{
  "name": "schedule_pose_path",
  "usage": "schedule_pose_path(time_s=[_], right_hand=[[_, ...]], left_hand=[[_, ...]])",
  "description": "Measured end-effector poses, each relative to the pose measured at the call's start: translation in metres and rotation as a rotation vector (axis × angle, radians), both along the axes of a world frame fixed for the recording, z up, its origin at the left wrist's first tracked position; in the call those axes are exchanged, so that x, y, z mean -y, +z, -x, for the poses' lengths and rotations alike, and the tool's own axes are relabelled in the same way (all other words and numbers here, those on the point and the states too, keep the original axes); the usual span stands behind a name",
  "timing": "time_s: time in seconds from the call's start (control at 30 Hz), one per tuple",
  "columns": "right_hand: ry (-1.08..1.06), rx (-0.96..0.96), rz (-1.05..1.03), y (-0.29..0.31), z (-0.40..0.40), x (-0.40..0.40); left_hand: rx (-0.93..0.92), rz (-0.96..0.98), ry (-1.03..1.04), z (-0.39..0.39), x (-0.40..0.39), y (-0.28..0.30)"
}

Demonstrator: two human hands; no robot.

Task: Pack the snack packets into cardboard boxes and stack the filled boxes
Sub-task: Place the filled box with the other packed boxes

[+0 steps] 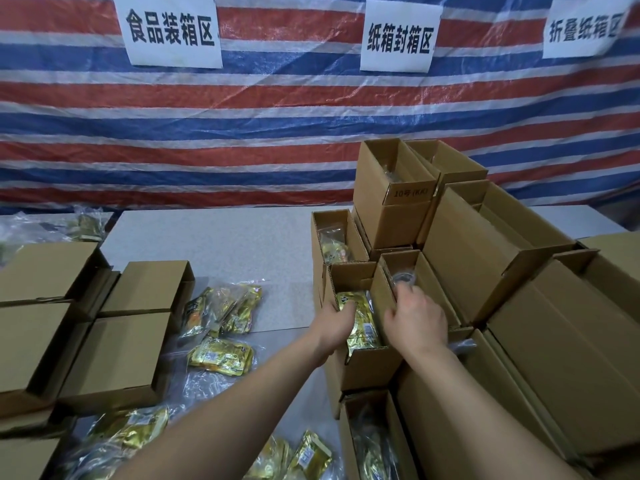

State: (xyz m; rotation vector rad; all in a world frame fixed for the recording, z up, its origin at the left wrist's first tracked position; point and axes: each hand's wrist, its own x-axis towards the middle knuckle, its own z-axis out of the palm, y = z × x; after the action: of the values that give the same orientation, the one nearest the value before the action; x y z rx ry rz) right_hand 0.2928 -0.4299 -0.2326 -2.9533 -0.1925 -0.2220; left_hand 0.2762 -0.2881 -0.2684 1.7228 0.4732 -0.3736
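Both bare forearms reach forward, left hand (334,325) and right hand (415,320) with fingers seemingly curled, gripping.

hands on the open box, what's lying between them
Between the left hand and right hand, the head view shows a gold snack packet lying inside the open box both hands grip.

You've got a grey speckled table (221,237) carrying everything. Left side: closed cardboard boxes (114,355) laid flat, side by side. Middle and near edge: loose gold snack packets (221,356) in clear bags, scattered. Right side: open boxes (391,195) stacked in tiers, some showing packets inside. Far left corner: more bagged packets (83,225)
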Motion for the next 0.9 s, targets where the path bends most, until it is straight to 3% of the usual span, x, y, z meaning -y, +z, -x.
schedule_pose_path(time_s=[0.33, 0.43, 0.67, 0.9], right_hand=[[0.124, 0.082, -0.096, 0.011, 0.022, -0.035], [0.202, 0.068, -0.166, 0.011, 0.035, -0.06], [0.382, -0.132, -0.44, -0.019, 0.078, -0.108], [0.504, -0.439, -0.358, -0.08, 0.128, -0.131]], left_hand=[[0.069, -0.004, 0.088, 0.033, -0.027, 0.008], [0.146, -0.1, 0.079, 0.054, -0.052, 0.005], [0.247, -0.335, 0.129, 0.133, -0.143, -0.025], [0.085, -0.494, 0.26, 0.239, -0.212, -0.085]])
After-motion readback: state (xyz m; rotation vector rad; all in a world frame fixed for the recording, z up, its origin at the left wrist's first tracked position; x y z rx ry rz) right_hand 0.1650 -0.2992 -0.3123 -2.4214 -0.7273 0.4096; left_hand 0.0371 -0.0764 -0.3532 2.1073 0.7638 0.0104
